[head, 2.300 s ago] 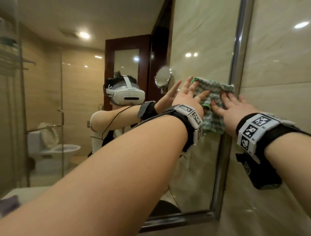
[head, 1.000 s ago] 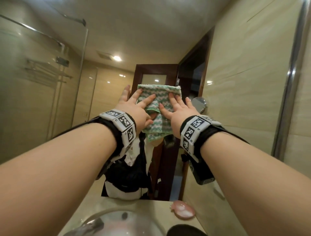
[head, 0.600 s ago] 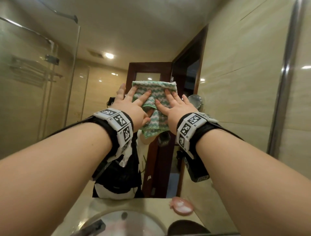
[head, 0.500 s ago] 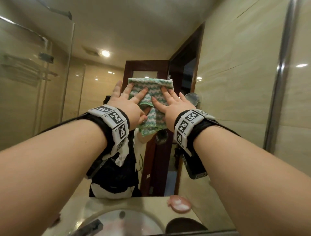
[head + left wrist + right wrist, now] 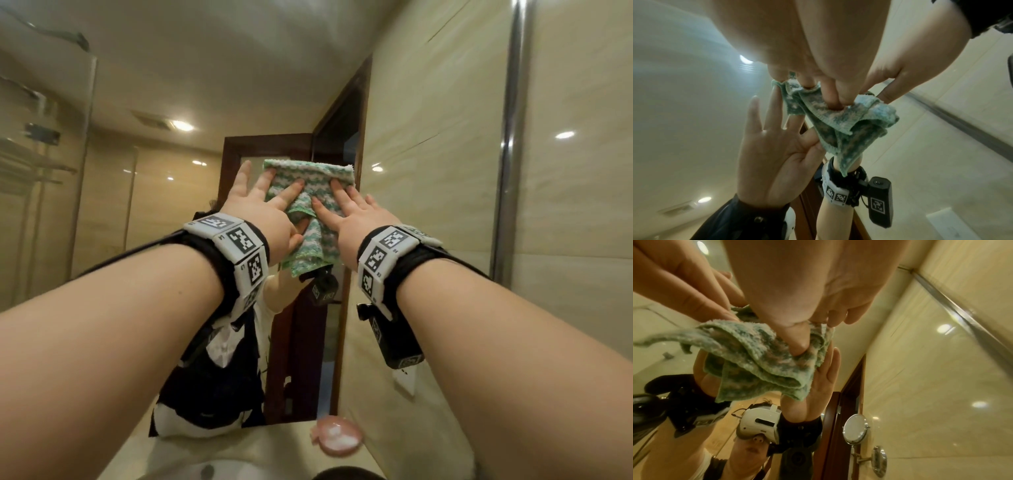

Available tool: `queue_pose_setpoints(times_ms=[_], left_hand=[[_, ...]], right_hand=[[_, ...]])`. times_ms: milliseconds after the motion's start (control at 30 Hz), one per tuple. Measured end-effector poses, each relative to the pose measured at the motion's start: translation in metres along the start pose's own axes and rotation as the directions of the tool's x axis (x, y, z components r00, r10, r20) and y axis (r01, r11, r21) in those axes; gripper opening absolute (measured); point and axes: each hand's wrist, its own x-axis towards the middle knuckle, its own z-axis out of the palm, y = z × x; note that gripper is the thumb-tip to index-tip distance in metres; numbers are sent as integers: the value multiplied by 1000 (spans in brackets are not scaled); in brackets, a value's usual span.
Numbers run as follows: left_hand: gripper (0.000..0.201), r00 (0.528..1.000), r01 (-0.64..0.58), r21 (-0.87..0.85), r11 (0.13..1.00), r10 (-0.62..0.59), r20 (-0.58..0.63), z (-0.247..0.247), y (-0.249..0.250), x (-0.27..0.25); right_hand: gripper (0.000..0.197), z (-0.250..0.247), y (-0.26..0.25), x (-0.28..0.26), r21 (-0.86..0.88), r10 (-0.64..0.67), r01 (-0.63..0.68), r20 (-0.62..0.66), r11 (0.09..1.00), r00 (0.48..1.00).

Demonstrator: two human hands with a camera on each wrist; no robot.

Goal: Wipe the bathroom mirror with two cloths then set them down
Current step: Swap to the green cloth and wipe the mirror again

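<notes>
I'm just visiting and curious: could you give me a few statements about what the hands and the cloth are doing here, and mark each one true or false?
1. Both hands press on the green cloth. True: the left hand and the right hand both lie on it with spread fingers.
2. The cloth lies on the counter. False: it is held up against the mirror.
3. The cloth is plain white. False: it is green with pale wavy stripes.
4. A pink dish sits low by the mirror. True.
5. The right hand hangs idle. False: its fingers press the cloth.
</notes>
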Motion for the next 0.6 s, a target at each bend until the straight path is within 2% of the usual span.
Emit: queue_pose_setpoints(times_ms=[267, 600], left_hand=[[53, 999, 14, -50, 999, -16, -51, -38, 94, 56], [53, 989, -88, -35, 996, 83, -126, -60, 178, 111]], right_hand=[[81, 32, 93, -2, -4, 129, -129, 0, 992, 992], [78, 60, 176, -8, 25, 215, -215, -8, 976, 977]])
